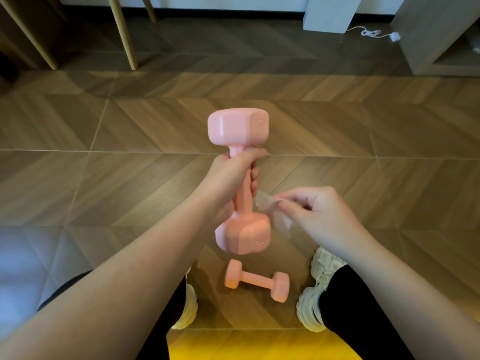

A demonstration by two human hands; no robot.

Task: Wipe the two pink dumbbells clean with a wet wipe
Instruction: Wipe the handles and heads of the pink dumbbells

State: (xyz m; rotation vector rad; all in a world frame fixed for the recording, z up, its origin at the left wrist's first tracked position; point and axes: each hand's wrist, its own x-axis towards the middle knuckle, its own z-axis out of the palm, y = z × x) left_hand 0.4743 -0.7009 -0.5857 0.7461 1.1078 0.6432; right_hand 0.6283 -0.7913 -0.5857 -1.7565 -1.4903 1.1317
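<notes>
1. the left hand (pixel 228 175) is up in the air, fingers and thumb wrapped tight around the handle of the first pink dumbbell (pixel 235 128).
2. that dumbbell stands nearly upright, one head above the fist with raised "kg" lettering on its face, the other head below the wrist.
3. over comes the right hand (pixel 319 211), fingers curled, thumb and fingertips pinching a thin, translucent wet wipe (pixel 272 211).
4. the wipe hangs just beside the lower handle and the bottom head; whether it touches the pink surface, i cannot tell.
5. down below, the second pink dumbbell (pixel 255 279) lies on its side on the floor (pixel 130 126), untouched, between two pale chunky shoes (pixel 315 294).
6. the floor is wood-look herringbone; at the far edge stand slanted wooden legs (pixel 124 32), and a white cable (pixel 371 33) lies coiled to the right.
</notes>
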